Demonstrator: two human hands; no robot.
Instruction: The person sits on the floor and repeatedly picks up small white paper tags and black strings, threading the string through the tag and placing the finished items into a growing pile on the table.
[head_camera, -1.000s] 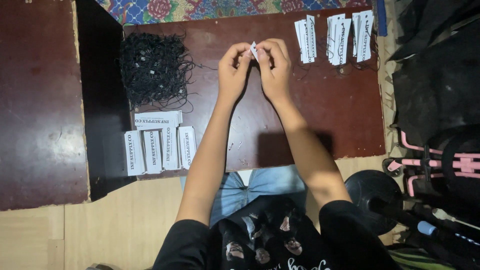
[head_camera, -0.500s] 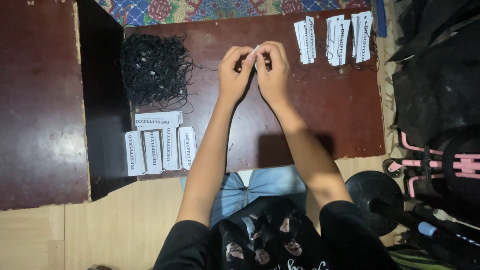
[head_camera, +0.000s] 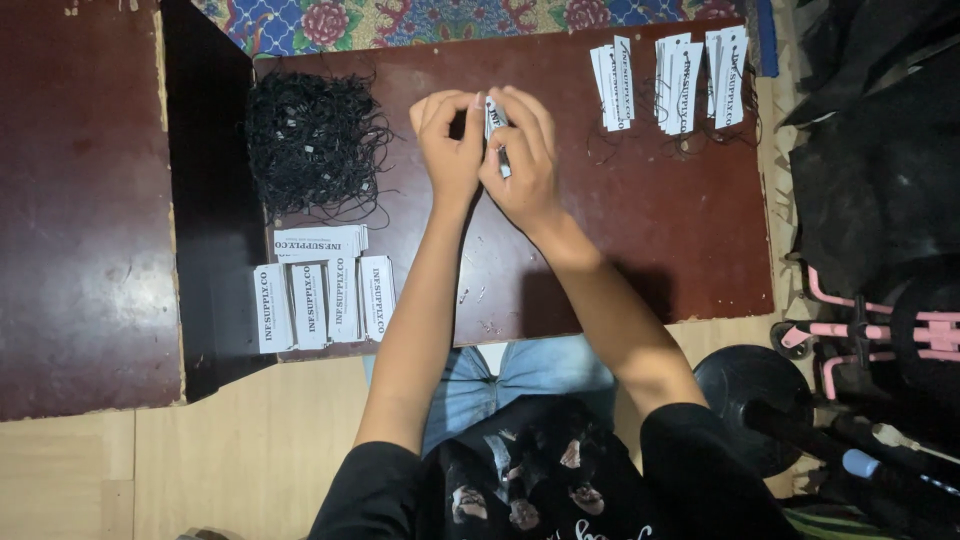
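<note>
Both grips were closed on one white paper tag (head_camera: 494, 125) above the table (head_camera: 640, 230): left hand (head_camera: 450, 140) and right hand (head_camera: 520, 150) had drawn tighter together since a second earlier, suggesting the black string (head_camera: 503, 160) was being fitted.

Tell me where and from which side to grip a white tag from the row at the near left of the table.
Probably the rightmost tag of the row of white tags, by its long edges, coming from above. It lies flat with its right edge facing bare dark table, so a finger can slide under there. Its left edge touches or overlaps its neighbour.
</note>
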